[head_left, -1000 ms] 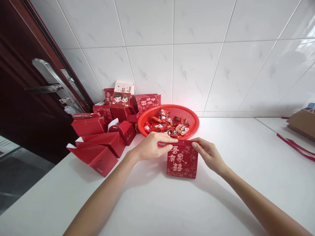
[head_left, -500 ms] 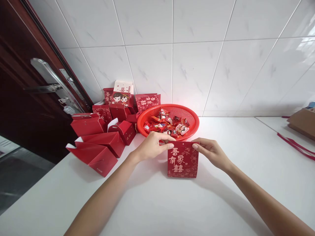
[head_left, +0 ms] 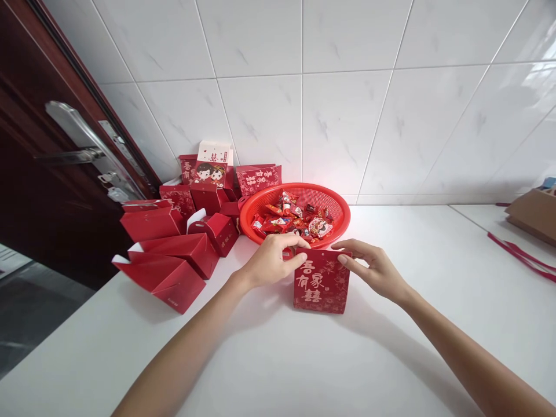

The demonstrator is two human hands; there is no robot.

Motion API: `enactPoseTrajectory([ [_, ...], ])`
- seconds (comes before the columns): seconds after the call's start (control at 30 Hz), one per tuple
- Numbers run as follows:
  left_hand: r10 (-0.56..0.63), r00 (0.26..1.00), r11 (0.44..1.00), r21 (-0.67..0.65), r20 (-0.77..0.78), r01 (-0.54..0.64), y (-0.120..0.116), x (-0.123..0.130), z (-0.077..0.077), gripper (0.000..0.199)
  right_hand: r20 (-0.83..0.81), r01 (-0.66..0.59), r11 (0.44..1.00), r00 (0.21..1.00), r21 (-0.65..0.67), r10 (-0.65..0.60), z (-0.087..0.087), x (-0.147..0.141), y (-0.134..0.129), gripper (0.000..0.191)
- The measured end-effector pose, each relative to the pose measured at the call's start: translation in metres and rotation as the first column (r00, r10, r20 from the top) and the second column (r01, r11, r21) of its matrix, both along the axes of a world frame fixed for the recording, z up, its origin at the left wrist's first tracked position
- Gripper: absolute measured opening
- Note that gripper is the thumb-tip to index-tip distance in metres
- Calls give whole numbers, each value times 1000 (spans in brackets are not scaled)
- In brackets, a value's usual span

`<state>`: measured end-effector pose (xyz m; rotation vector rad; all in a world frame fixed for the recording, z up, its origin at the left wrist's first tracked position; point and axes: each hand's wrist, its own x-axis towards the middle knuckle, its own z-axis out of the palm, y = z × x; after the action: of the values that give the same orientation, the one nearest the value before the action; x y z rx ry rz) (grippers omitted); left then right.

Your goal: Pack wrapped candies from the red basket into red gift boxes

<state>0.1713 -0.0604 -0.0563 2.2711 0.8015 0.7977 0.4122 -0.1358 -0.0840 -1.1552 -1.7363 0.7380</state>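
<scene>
A red gift box point(head_left: 321, 286) with pale Chinese characters and a floral print stands upright on the white table in front of me. My left hand point(head_left: 278, 258) pinches its upper left corner, thumb on the near face and fingers behind. At the upper right corner my right hand point(head_left: 369, 266) grips the top edge the same way, with the fingers partly hidden behind the box. Just beyond the box sits a red plastic basket point(head_left: 346, 223), which holds several wrapped sweets point(head_left: 278, 225). The box's far side and its inside are hidden.
Several red boxes point(head_left: 174, 284) crowd the table's left side, some with open tops. A white tiled wall point(head_left: 343, 127) rises behind. At far left is a dark door with a metal handle point(head_left: 87, 136). On the right lie a cardboard box point(head_left: 532, 214) and a red ribbon point(head_left: 521, 258).
Both hands keep their hold on the box's top corners, with only slight finger shifts. The whole view has drifted a little, so things appear slightly further left.
</scene>
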Motion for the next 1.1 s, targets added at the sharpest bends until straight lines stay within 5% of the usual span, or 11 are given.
enactPoseTrajectory([
  [0.8,-84,995,990,108,-61,91,-2,2,-5,18,121,-52,998,992,26,48,6,-3,-5,27],
  [0.93,-14,988,946,322,157,-38,-22,10,-2,35,180,-56,998,982,14,53,14,4,-7,31],
  [1.0,-51,955,909,410,292,-77,-41,18,-2,25,199,-22,999,980,30,16,21,14,-7,32],
  [1.1,-311,918,893,405,246,194,-77,34,-18,20,184,97,990,976,103,-115,34,40,-5,33],
])
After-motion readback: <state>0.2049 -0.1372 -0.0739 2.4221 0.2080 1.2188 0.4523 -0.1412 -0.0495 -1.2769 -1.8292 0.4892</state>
